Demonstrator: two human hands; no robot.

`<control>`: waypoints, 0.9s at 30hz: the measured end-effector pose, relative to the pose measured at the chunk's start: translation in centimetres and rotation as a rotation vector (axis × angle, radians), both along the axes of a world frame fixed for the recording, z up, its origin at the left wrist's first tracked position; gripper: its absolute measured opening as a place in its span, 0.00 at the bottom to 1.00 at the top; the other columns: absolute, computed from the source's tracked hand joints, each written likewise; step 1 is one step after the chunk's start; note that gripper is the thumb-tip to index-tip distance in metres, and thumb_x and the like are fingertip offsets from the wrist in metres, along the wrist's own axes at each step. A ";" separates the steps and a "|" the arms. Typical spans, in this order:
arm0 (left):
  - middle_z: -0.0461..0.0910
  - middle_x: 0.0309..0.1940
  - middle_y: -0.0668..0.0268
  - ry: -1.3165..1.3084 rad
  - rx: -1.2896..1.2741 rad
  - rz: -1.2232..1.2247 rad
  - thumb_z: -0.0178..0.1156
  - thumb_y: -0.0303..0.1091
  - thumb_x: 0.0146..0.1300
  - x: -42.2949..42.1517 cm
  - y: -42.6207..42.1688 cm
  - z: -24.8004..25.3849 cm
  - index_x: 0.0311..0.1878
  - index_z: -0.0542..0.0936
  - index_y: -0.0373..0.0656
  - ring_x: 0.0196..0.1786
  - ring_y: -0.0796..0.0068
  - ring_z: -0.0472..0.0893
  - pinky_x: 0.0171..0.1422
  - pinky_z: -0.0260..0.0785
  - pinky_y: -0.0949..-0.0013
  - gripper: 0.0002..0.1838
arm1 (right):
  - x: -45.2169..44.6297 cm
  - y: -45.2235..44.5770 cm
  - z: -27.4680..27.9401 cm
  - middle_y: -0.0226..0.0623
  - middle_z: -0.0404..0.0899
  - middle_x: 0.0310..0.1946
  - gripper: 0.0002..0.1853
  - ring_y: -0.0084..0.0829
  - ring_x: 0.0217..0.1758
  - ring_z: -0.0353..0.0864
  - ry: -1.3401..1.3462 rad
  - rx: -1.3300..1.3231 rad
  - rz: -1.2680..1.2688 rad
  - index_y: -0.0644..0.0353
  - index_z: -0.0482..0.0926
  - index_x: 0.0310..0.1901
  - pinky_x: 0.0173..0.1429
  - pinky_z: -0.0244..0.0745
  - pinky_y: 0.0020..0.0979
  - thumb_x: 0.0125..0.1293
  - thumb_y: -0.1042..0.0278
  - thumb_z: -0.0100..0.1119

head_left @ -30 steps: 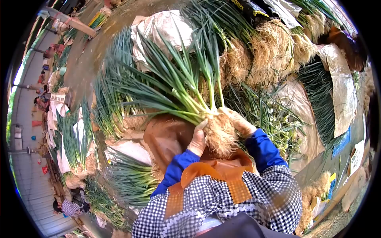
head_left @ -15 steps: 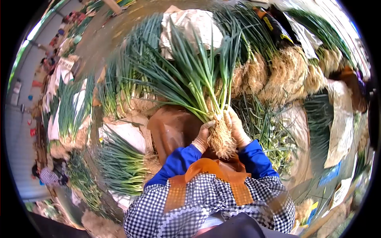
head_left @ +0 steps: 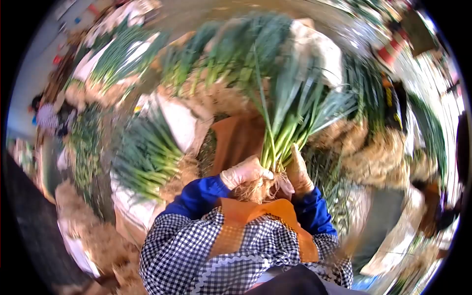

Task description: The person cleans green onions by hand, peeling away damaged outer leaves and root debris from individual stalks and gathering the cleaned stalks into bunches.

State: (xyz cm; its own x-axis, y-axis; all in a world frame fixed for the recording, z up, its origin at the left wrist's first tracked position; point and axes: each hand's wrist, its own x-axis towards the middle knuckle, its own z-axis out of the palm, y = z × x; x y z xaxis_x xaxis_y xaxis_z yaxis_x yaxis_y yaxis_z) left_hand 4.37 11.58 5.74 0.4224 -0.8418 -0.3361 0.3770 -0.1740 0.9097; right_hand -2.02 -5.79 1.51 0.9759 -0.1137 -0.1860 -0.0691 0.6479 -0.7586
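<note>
In the middle of the head view a bunch of green onions (head_left: 285,132) stands roughly upright in front of my chest. Its leaves fan out upward and to the right, and its shaggy pale roots (head_left: 253,191) hang toward the apron. My left hand (head_left: 246,172), in a pale glove, is closed round the white lower stalks. On the other side my right hand (head_left: 299,176) grips the base, with one finger pointing up along the stalks. Some of its fingers are hidden behind the bunch. Behind the bunch lies an orange-brown sheet (head_left: 241,140) over my lap.
At left a pile of green onions (head_left: 147,155) lies on pale sacking. More rooted bunches (head_left: 376,152) are heaped at right, and others (head_left: 236,54) at the back. A white sack (head_left: 317,54) covers some leaves. Loose trimmings (head_left: 86,147) litter the floor. A person (head_left: 47,117) sits far left.
My view has swung left, so the surroundings shift right. The bunch has tipped from leaning left to leaning right and sits closer to my chest, with both hands still on it.
</note>
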 end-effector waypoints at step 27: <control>0.80 0.31 0.67 0.359 0.274 1.414 0.58 0.37 0.54 -3.6 43.1 -21.9 0.37 0.81 0.42 0.38 0.72 0.77 0.45 0.69 0.67 0.11 | 12.6 0.9 9.2 0.43 0.68 0.59 0.28 0.35 0.61 0.69 -0.165 -0.838 0.352 0.63 0.64 0.63 0.65 0.62 0.36 0.70 0.49 0.41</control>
State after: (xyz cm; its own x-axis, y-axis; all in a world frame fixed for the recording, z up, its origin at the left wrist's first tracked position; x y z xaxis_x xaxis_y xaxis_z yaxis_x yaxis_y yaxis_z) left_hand 0.78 54.70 -16.13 0.6788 0.2920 -0.6738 0.5679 0.3731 0.7337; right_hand 10.58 -4.87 10.74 0.9865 0.1602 -0.0324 -0.0072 -0.1556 -0.9878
